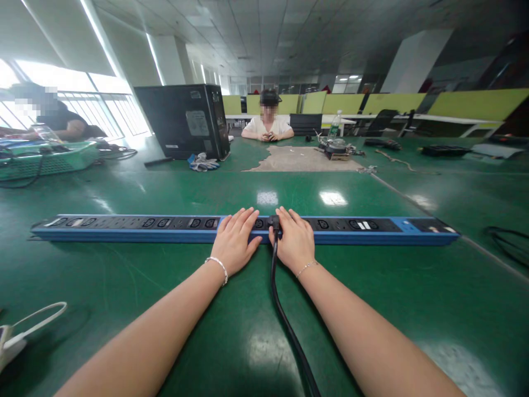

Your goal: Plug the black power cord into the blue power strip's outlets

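The black plug (274, 221) seems inserted midway along the long blue-and-black power strip (194, 235) on the near green tabletop (124, 275), firm seating perhaps remaining, left hand (236, 242) and right hand (294, 241) fingers slightly spread, any pinch unclear.

Bright windows (72, 81) stand left of yellow-green partitions (345, 105) beneath a grey panelled ceiling (248, 27).

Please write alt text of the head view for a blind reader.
A person's left hand lies on a long blue power strip on a green table; the right hand touches a black plug, its cord running toward the viewer. Behind are a computer case and another person opposite.
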### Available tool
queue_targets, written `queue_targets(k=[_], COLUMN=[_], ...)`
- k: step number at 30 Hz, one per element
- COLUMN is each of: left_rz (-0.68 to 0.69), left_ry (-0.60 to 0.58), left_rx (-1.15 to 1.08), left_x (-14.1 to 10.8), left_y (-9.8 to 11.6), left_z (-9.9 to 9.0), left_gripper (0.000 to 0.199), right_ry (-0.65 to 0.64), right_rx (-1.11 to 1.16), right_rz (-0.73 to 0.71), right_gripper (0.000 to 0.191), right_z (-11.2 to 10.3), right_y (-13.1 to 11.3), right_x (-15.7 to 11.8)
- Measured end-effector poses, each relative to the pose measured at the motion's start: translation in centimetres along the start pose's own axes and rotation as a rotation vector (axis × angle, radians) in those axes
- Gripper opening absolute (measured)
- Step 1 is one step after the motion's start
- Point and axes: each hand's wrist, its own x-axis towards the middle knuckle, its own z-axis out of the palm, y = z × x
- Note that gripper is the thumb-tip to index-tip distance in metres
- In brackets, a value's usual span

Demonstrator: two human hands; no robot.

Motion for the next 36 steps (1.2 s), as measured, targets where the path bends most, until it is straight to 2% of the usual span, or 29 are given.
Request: queue_targets(k=[4, 7, 11, 17, 22, 27, 36], left_rz=[0.090, 0.066, 0.057, 0.011, -0.041, -0.021, -0.039], left_ry=[0.009, 0.022, -0.005, -0.004, -0.027, -0.020, -0.005], left_rx=[-0.031, -0.092, -0.157, -0.133, -0.146, -0.175, -0.194], left_x=[1.2, 2.3, 3.1, 3.4, 3.9, 3.9, 3.8], left_y=[2.5, 3.3, 3.2, 3.0, 3.0, 3.1, 3.3], left_z=[1.2, 1.9, 2.0, 1.7, 1.5, 1.4, 1.4], left_gripper=[0.053, 0.052, 0.046, 0.038, 0.031, 0.027, 0.026], right_ry=[-0.033, -0.098, -0.111, -0.144, -0.119, -0.088, -0.078], right_rx=[0.000, 0.025, 0.043, 0.042, 0.026, 0.003, -0.018], right_rz=[0.019, 0.028, 0.018, -0.069, -0.064, -0.033, -0.025], right_gripper=[0.043, 0.047, 0.051, 0.055, 0.054, 0.047, 0.048], right_z=[-0.2, -0.6, -1.0, -1.2, -1.0, -1.0, -0.8], right_y=[0.2, 0.2, 0.3, 1.0, 1.1, 1.1, 1.1], right_x=[0.1, 0.3, 0.0, -1.5, -1.1, -0.5, -0.8])
